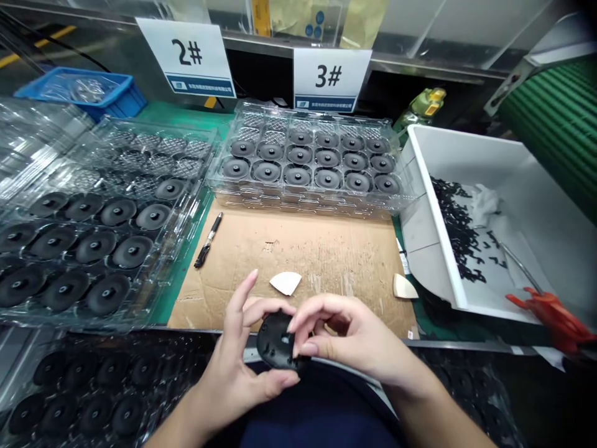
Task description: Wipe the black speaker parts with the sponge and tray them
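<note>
Over the front edge of the cardboard sheet [326,249], my left hand [247,348] grips a round black plastic part [273,342] by its rim, thumb below and fingers above. The part is tilted, and small holes or studs show on its face. My right hand [340,336] touches the part's right side with thumb and fingertips pinched together. Whatever lies between those fingertips is too small or hidden to name. Just beyond the hands, a white wedge-shaped piece [286,283] lies on the cardboard.
Clear trays of round black parts stand at the left [153,214] and back [298,174]. A pen [209,239] lies on the cardboard's left side, a second pale wedge [403,287] at its right edge. The white bin [454,292] holds small black pieces; red-handled pliers [555,314] rest there.
</note>
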`<state>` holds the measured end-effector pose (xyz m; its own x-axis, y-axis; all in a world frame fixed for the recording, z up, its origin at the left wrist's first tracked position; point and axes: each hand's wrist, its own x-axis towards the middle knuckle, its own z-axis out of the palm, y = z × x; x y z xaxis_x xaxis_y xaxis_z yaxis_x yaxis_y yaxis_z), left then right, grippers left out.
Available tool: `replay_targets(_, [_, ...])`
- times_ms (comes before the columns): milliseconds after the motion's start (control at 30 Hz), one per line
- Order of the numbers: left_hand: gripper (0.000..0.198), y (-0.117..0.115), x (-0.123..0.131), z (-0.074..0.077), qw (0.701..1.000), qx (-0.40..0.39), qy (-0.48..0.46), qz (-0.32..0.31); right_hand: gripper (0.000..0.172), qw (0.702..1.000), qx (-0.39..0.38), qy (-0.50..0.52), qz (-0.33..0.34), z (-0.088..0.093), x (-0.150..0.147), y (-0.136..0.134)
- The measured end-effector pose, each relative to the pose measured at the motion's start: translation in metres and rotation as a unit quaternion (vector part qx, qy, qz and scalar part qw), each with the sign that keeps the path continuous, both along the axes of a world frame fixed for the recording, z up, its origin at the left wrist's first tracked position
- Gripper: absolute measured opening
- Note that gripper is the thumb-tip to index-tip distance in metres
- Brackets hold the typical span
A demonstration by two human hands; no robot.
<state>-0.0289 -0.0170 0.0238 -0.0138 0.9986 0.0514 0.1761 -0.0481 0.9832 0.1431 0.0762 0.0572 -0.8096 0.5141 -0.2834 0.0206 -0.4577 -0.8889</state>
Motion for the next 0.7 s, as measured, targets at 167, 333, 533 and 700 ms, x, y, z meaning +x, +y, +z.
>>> replay_targets(167, [0.101, 0.000, 0.007, 0.010, 0.994, -0.086, -0.044, -0.048, 0.017, 0.996, -0.069, 0.046, 0.028, 0.003, 0.004, 0.004])
replay_targets(333, [0.104, 0.001, 0.011, 0.010, 0.991, -0.113, -0.055, -0.051, 0.008, 0.993, -0.102, 0.059, -0.009, -0.004, 0.010, -0.003])
replay_targets(533, [0.096, 0.006, 0.014, 0.003, 0.995, -0.082, -0.038, -0.036, 0.010, 0.994, -0.057, -0.001, -0.097, -0.012, 0.021, -0.012])
replay_targets(700, [0.091, 0.011, 0.012, -0.001, 0.990, -0.110, -0.026, -0.082, 0.008, 0.993, -0.019, -0.029, -0.110, -0.023, 0.026, -0.014])
